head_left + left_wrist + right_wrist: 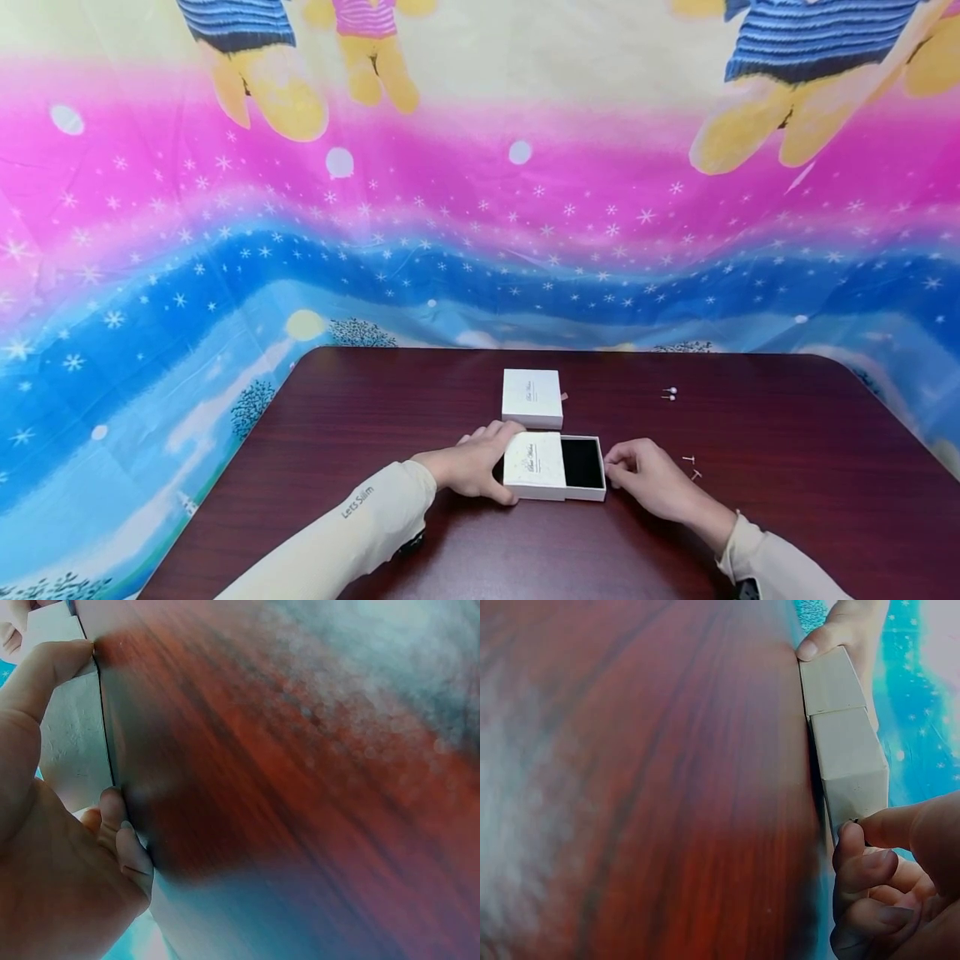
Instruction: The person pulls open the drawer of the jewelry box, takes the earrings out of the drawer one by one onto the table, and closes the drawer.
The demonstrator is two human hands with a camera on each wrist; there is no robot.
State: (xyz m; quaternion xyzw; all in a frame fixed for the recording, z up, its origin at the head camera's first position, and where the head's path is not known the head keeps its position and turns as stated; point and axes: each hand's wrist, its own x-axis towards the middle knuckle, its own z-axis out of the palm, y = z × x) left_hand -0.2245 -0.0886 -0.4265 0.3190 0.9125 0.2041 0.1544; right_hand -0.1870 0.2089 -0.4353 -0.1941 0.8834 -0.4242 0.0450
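A white cardboard drawer box (pixel 534 471) lies on the dark table with its inner tray (pixel 602 467) drawn partly out to the right, baring a black pad (pixel 582 463). My left hand (pixel 474 465) grips the outer sleeve from the left, thumb on the near side and fingers toward the back. At the tray's right end, my right hand (pixel 651 477) pinches with thumb and forefinger. In the right wrist view, the fingertips (pixel 849 838) meet against the tray end (pixel 855 796); whatever small tab they pinch is mostly hidden.
A second white box (pixel 531 395), closed, with a small tab on its right side, stands just behind. Two pearl-headed stud earrings (pixel 671 390) lie at the back right. Two more small pins or studs (pixel 690 459) lie beyond my right hand. A printed cloth (pixel 480 208) hangs behind the table.
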